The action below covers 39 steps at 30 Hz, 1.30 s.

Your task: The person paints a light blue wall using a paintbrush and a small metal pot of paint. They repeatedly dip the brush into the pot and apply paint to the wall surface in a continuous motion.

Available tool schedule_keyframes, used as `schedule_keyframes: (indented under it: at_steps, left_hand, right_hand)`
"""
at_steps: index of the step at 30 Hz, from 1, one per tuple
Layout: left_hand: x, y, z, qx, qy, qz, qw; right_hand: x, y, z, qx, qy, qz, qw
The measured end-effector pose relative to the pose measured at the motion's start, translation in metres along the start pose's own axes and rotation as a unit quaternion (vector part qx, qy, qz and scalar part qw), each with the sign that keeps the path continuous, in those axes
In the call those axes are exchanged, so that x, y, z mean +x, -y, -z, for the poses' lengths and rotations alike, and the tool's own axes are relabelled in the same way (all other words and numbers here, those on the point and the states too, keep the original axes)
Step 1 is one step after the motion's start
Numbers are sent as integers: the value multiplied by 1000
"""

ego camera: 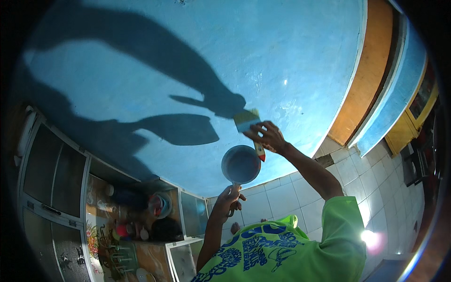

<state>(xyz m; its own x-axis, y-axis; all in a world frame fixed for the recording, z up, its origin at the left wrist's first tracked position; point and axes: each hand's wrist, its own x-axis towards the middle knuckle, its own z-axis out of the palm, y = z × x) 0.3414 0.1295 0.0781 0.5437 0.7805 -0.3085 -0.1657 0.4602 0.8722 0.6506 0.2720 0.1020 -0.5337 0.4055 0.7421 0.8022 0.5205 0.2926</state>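
My right hand grips a wide flat paintbrush with pale bristles, its red-tipped handle pointing down. The bristles are close to a light blue painted wall; whether they touch it I cannot tell. In my left hand is the handle of a small round pan or dipper, held level below the brush. Its inside looks greyish, and what it contains is not clear. Large dark shadows of an arm and the pan fall across the wall.
At the left stands a cabinet with framed glass doors. Bowls and other kitchenware sit on brown shelving beside it. White floor tiles lie below. To the right are an orange panel and a yellow cabinet.
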Motion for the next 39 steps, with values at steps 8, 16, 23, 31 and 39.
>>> schedule_keyframes:
  at_steps: [8, 16, 23, 31, 39]
  left_hand:
    - [-19, 11, -9, 29, -57, 25, 998]
    - [-26, 9, 6, -20, -80, 66, 994]
    - [-45, 28, 50, 16, -75, 77, 994]
    - [-66, 24, 87, 14, -68, 66, 995]
    - [-70, 5, 126, 31, -28, 72, 997]
  right_hand:
    - [93, -58, 71, 144, -59, -113, 981]
    - [98, -14, 27, -89, -217, -66, 970]
    - [8, 93, -37, 122, 48, -74, 989]
    - [161, 29, 52, 74, -169, -91, 979]
    - [69, 119, -60, -43, -164, -124, 978]
